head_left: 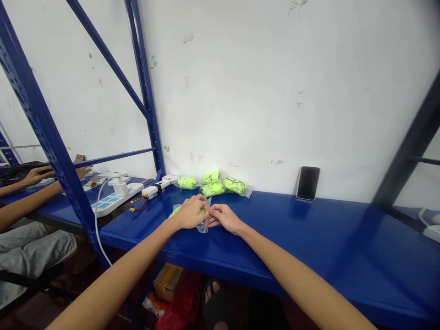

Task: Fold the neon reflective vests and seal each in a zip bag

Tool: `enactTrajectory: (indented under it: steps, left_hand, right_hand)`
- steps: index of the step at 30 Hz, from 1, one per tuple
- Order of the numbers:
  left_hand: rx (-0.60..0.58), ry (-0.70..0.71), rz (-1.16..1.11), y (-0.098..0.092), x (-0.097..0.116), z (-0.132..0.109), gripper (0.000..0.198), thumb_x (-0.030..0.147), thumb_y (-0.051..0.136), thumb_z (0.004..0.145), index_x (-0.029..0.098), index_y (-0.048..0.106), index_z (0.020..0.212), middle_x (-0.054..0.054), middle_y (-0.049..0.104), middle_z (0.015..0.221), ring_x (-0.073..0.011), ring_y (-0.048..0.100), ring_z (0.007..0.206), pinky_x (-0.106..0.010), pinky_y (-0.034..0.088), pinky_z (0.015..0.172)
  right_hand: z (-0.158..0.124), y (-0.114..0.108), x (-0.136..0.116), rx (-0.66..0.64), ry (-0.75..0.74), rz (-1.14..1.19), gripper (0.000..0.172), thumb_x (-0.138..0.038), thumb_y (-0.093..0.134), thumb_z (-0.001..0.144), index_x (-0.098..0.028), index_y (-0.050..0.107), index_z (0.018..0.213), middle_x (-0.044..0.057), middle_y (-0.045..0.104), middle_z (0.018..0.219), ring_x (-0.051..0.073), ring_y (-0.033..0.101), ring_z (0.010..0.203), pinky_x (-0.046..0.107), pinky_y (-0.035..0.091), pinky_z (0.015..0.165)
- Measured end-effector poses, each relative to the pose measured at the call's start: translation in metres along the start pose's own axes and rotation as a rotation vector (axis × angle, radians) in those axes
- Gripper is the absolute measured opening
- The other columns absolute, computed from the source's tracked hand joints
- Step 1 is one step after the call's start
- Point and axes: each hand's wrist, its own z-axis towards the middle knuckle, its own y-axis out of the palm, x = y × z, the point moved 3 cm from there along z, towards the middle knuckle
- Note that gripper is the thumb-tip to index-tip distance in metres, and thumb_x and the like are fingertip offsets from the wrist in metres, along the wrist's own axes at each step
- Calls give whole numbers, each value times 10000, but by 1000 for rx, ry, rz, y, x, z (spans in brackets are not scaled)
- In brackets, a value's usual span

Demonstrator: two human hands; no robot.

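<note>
A clear plastic bag (203,226) with something yellow-green inside lies on the blue table (275,229), near its front edge. My left hand (193,211) rests over the bag with its fingers bent onto the bag's right end. Against that same end, my right hand (225,218) has its thumb and fingertips pinched together, close to the left fingertips. Behind my hands, several bagged yellow-green bundles (213,189) sit near the wall.
A phone-like device (308,183) leans on the wall. Left are a white power strip (115,199), a cable, a small white fan and a battery with wires. Blue rack posts (44,114) stand at the left; beyond them are another person's arms. A cardboard box (170,280) lies below.
</note>
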Motion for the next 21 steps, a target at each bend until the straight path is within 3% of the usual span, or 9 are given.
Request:
enactTrajectory:
  steps: [2, 6, 9, 12, 14, 17, 21]
  left_hand:
    - [20, -26, -41, -3, 0, 2, 257, 353, 473, 816, 206, 621, 667, -55, 579, 1197, -269, 528, 1094, -421, 408, 913]
    - [159, -89, -217, -16, -3, 4, 232, 310, 468, 796, 184, 569, 630, -79, 596, 1186, -260, 547, 1086, -361, 450, 874]
    - [249, -91, -325, -26, -9, 4, 249, 330, 424, 832, 188, 576, 695, -83, 614, 1152, -240, 561, 1068, -317, 474, 819]
    - [293, -131, -236, -29, -24, -1, 306, 400, 373, 872, 198, 598, 821, -81, 649, 1047, -238, 579, 1003, -333, 456, 831]
    - [312, -247, -81, -29, -41, -6, 369, 460, 342, 880, 196, 599, 861, -93, 661, 969, -259, 593, 951, -364, 443, 828]
    - [216, -512, 76, -26, -75, -17, 532, 602, 282, 854, 185, 613, 853, -139, 676, 896, -319, 620, 882, -411, 448, 762]
    - [15, -689, 66, -17, -109, -30, 711, 771, 258, 751, 166, 631, 736, -211, 694, 885, -386, 647, 837, -426, 458, 685]
  right_hand:
    - [2, -3, 1, 43, -49, -100, 174, -328, 573, 804, -157, 558, 779, 28, 670, 691, 159, 683, 648, 319, 561, 679]
    - [5, -19, 5, 252, -78, -350, 105, -241, 550, 785, -176, 525, 706, 10, 632, 622, 158, 652, 590, 272, 539, 570]
    - [3, -30, 4, 337, -128, -449, 9, -183, 542, 756, -189, 538, 762, -4, 621, 645, 146, 621, 563, 248, 500, 542]
    - [-1, -32, -2, 370, -254, -606, 157, -142, 538, 726, -205, 554, 868, -16, 619, 762, 120, 588, 562, 238, 470, 569]
    - [-3, -31, -7, 395, -318, -723, 125, -151, 543, 728, -199, 585, 836, 1, 606, 829, 118, 576, 608, 246, 457, 622]
    - [-4, -29, -12, 430, -298, -833, 85, -216, 575, 750, -186, 653, 767, 10, 597, 727, 135, 548, 623, 249, 415, 637]
    - [-2, -24, -8, 257, -113, -771, 205, -348, 602, 778, -172, 679, 708, -6, 583, 551, 128, 508, 507, 231, 347, 527]
